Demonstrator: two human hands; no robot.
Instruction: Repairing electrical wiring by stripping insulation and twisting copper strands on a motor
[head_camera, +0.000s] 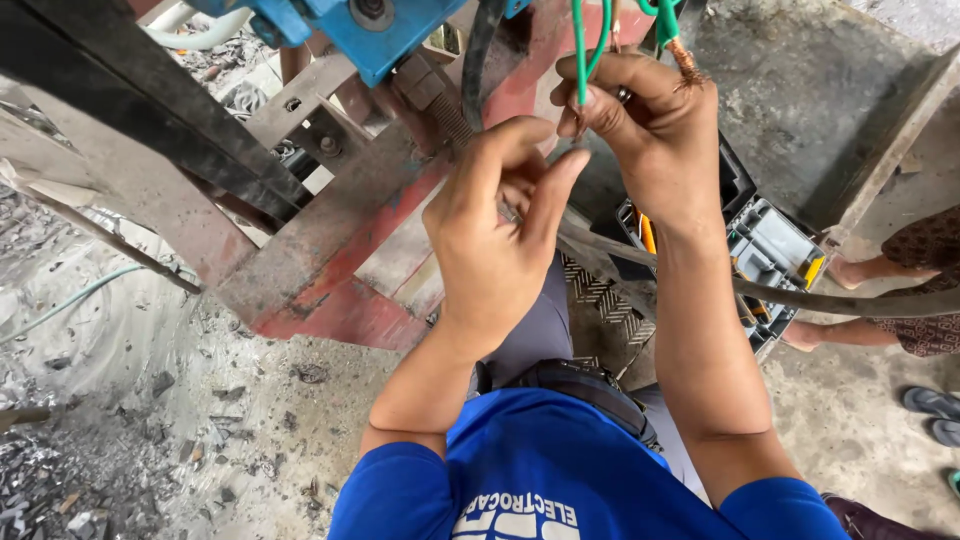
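My right hand (650, 140) is raised near the top of the view, its fingers pinched around green insulated wires (582, 50). One green wire ends in a bare copper strand (688, 62) just above my knuckles. My left hand (495, 240) sits just below and to the left, fingers curled toward the right hand; a thin grey object shows between them, but whether the left hand grips it is hidden. Both hands work under a blue metal housing (370, 30) on a rusty red steel frame (340, 230).
An open grey tool case (775, 250) lies on the concrete under my right forearm. A thick dark cable (850, 300) crosses it. Another person's legs (880, 270) and sandals (935, 405) are at the right edge. Ash and debris cover the ground (120, 420) at left.
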